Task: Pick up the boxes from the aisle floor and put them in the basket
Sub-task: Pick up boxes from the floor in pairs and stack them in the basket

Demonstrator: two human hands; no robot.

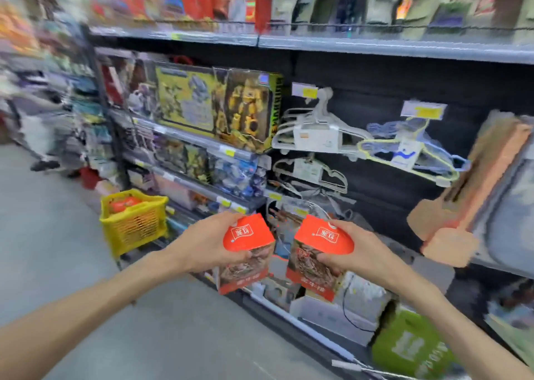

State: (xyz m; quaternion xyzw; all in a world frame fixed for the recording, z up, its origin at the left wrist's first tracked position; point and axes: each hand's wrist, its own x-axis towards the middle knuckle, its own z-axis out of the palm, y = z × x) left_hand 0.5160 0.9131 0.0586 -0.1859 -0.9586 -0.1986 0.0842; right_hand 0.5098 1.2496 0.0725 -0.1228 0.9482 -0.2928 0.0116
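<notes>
I hold two red boxes with white labels and a food picture, one in each hand, at mid-height in front of the shelves. My left hand (209, 242) grips the left red box (247, 249) by its top. My right hand (351, 252) grips the right red box (318, 252) the same way. The yellow basket (134, 225) stands on the aisle floor to the left and farther off, against the shelf base. Something red lies inside the basket. The whole view is blurred.
Store shelving (375, 47) runs along the right, with yellow toy boxes (219, 108), hanging hangers (320, 131) and a green pack (413, 348) low down. The grey aisle floor (57, 249) stretches left. A person's legs (43, 148) show far left.
</notes>
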